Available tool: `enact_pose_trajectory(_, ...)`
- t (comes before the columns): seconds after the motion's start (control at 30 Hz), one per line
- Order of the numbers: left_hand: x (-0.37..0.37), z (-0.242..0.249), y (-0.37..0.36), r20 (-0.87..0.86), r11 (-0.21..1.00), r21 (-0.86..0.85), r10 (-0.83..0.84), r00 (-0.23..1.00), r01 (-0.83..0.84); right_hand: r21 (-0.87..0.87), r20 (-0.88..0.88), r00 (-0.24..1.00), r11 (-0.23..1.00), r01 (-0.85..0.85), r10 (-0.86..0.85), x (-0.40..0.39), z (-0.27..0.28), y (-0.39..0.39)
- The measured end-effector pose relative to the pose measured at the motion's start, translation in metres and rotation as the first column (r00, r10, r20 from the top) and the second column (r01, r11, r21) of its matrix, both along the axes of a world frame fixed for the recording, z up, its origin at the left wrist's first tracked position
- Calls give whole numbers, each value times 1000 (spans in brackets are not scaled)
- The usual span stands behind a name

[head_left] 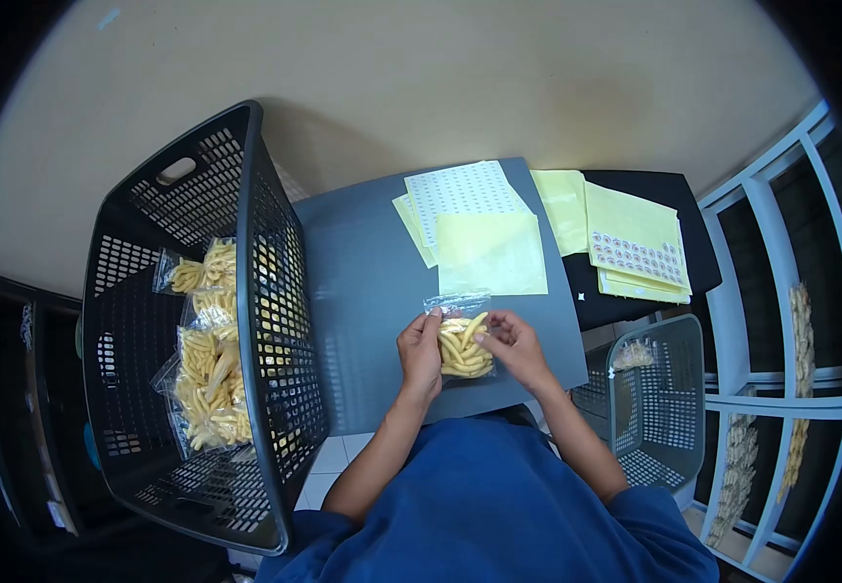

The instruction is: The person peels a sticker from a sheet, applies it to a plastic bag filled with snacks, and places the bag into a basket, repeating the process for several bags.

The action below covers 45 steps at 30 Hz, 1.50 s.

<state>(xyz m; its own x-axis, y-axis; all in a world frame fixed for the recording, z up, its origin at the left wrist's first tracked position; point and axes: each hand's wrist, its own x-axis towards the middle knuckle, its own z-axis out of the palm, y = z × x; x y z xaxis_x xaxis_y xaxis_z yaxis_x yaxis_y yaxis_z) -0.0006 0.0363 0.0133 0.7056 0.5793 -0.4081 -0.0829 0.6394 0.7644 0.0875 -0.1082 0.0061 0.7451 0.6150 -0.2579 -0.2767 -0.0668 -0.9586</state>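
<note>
A clear plastic bag of pale yellow stick-shaped snacks (pixel 464 352) is in front of me at the near edge of the grey table (pixel 363 321). My left hand (pixel 421 352) is closed on the bag's left side, thumb near its top. At the bag's upper right, my right hand (pixel 514 346) has its fingers bent together against the plastic; whether a small thing is between them I cannot make out. Something reddish shows through the top of the bag. Just beyond it lies a blank pale yellow sheet (pixel 491 255), partly over a sheet of small printed stickers (pixel 465 197).
A large dark plastic basket (pixel 258 223) on my left holds several similar snack bags (pixel 212 379). On the right, a black surface (pixel 649 192) bears more yellow sheets and a sticker sheet (pixel 635 255). Below it stands a grey basket (pixel 688 389) with one bag inside. Shelving (pixel 780 403) borders the right.
</note>
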Motion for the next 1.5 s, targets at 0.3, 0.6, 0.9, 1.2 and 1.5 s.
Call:
enact_pose_trajectory(0.3,0,-6,-4,-25,1000,7,-26,999,26,1,-97,995,1000,-16,16,-15,-9,-6)
enact_pose_trajectory(0.6,27,-30,-29,-160,882,455,-57,986,124,-86,10,995,991,-98,99,14,-4,-51)
enact_pose_trajectory(0.9,55,2,-61,-344,307,918,292,893,253,-391,503,860,865,313,-84,164,-14,-176)
enact_pose_trajectory(1.2,206,21,-164,-274,216,922,-225,935,322,-417,729,661,650,635,-178,338,-54,-313)
enact_pose_trajectory(1.5,397,-55,-265,-405,-164,908,-585,703,387,-631,716,691,512,583,97,404,-58,-326)
